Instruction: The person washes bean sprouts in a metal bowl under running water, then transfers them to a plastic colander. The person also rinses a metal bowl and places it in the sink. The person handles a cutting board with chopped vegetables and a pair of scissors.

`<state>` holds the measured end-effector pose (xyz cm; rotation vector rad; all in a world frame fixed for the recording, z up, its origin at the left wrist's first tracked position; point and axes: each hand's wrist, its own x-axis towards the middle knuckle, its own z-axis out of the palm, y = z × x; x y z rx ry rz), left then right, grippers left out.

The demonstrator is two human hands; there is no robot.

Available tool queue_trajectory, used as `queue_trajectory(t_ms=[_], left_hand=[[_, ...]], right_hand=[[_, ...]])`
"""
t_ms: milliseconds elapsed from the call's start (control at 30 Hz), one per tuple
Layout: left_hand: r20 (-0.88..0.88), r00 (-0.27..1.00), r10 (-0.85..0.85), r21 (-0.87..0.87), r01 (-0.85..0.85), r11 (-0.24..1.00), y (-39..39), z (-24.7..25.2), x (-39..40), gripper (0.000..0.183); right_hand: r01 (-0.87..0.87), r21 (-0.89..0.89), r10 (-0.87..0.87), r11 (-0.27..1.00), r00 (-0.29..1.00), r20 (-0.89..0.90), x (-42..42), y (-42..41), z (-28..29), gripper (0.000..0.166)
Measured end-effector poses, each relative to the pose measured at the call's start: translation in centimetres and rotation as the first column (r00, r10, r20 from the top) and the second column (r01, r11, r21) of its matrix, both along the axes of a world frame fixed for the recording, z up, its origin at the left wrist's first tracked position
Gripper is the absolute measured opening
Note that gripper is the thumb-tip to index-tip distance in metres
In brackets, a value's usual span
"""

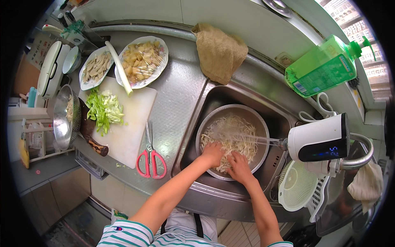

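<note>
Bean sprouts point(236, 129) lie in water in a round metal bowl point(264, 123), which stands in the steel sink point(220, 94). Water runs into the bowl from a white electric faucet point(316, 139) with a lit display. My left hand point(213, 153) rests on the sprouts at the bowl's near left side, fingers spread. Beside it, my right hand point(239, 166) touches the sprouts near the lower rim, its fingers also apart. Neither hand is seen gripping anything; some fingertips are hidden among the sprouts and water.
Left of the sink are red-handled scissors point(151, 163), a white cutting board point(131, 142) with chopped greens point(105, 111), a cleaver point(89, 132), a colander point(66, 123) and plates of food point(142, 61). A cloth point(219, 52), soap bottle point(324, 68) and plastic baskets point(297, 185) surround the sink.
</note>
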<state>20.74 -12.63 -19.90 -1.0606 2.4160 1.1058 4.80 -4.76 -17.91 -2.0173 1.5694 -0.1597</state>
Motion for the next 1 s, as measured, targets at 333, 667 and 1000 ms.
queue_trajectory(t_ms=[333, 667, 1000], left_hand=[[-0.158, 0.655, 0.739, 0.138, -0.726, 0.673, -4.1, -4.0, -1.5, 0.055], [-0.142, 0.823, 0.549, 0.369, -0.471, 0.801, -5.8, -7.8, -4.0, 0.042], [0.1, 0.987, 0.129, 0.165, -0.145, 0.976, -0.3, 1.8, 1.0, 0.055]], right_hand=[[0.72, 0.088, -0.677, 0.688, 0.593, 0.436, -7.9, -7.0, -9.5, 0.041], [0.081, 0.344, -0.164, 0.936, 0.962, 0.219, 0.5, -8.8, -7.4, 0.042], [0.151, 0.338, -0.235, 0.929, 0.946, 0.223, -5.3, -2.3, 1.6, 0.032]])
